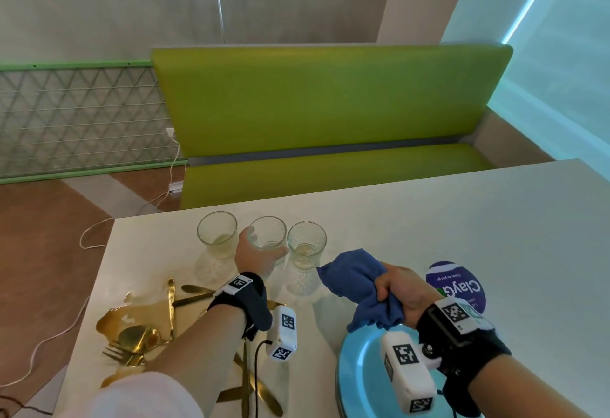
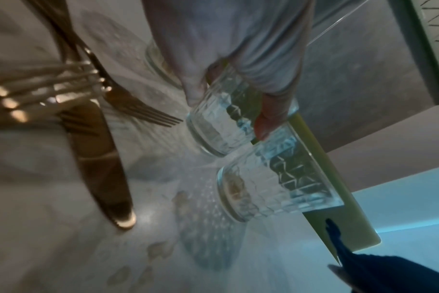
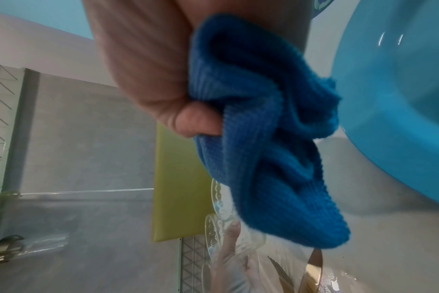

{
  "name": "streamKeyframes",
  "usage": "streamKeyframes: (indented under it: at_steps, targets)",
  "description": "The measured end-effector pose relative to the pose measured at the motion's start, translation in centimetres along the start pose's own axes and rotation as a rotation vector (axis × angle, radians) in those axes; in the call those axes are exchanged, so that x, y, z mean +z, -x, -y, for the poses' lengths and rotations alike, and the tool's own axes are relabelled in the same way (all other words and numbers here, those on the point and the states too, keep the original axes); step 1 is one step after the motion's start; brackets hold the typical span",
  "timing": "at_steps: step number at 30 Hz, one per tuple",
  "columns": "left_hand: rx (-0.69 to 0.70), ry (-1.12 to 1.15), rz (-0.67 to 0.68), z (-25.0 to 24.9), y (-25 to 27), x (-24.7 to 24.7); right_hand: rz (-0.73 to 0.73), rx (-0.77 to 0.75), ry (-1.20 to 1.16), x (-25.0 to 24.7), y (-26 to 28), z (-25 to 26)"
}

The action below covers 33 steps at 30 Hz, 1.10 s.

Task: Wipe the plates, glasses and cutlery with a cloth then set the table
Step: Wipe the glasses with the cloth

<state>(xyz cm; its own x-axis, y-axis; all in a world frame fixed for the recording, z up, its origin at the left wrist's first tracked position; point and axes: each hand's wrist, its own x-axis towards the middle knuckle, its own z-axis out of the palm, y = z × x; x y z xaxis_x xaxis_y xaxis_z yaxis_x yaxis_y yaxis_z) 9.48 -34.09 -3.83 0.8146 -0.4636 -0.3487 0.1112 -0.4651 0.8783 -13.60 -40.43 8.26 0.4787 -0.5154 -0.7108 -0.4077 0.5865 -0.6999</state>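
Three clear patterned glasses stand in a row near the table's far edge. My left hand point(image 1: 255, 254) grips the middle glass point(image 1: 268, 236), thumb and fingers wrapped round its body point(image 2: 221, 126). The left glass point(image 1: 217, 234) and the right glass point(image 1: 306, 244) stand free beside it. My right hand point(image 1: 401, 292) clutches a bunched blue cloth point(image 1: 358, 280) above the rim of a light blue plate point(image 1: 359, 361); the cloth point(image 3: 258, 128) hangs from my fist. Gold cutlery point(image 1: 142, 338) lies scattered at the front left.
The white table point(image 1: 429, 219) stretches to the right. A round purple sticker point(image 1: 457, 285) lies beside my right wrist. A green bench point(image 1: 330, 104) stands behind the table. White cables point(image 1: 89, 242) trail on the floor to the left.
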Motion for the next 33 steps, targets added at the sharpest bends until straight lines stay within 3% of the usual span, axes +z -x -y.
streamKeyframes:
  at_steps: [5, 12, 18, 23, 28, 33]
  targets:
    - [-0.051, -0.077, 0.016, -0.1, -0.4, 0.5, -0.042, -0.011, -0.024, -0.5, -0.6, -0.5]
    - [-0.300, -0.128, 0.028, -0.3, 3.1, 1.3, -0.066, -0.022, -0.056, -1.0, -1.7, -1.0]
    - [-0.114, -0.157, 0.238, 0.8, 5.4, 4.5, -0.043, -0.024, -0.057, -0.9, -1.1, -0.6]
    - [-0.023, -0.184, 0.165, 0.2, 4.9, 5.3, -0.086, -0.014, -0.045, -1.8, -0.4, -1.1]
    - [-0.024, -0.305, 0.150, -0.2, 5.0, 6.2, -0.104, -0.008, -0.151, -3.2, 0.4, -2.0]
    - [0.095, -0.138, 0.142, 0.0, 4.7, 6.7, -0.109, -0.021, -0.257, -3.7, 1.3, -2.4]
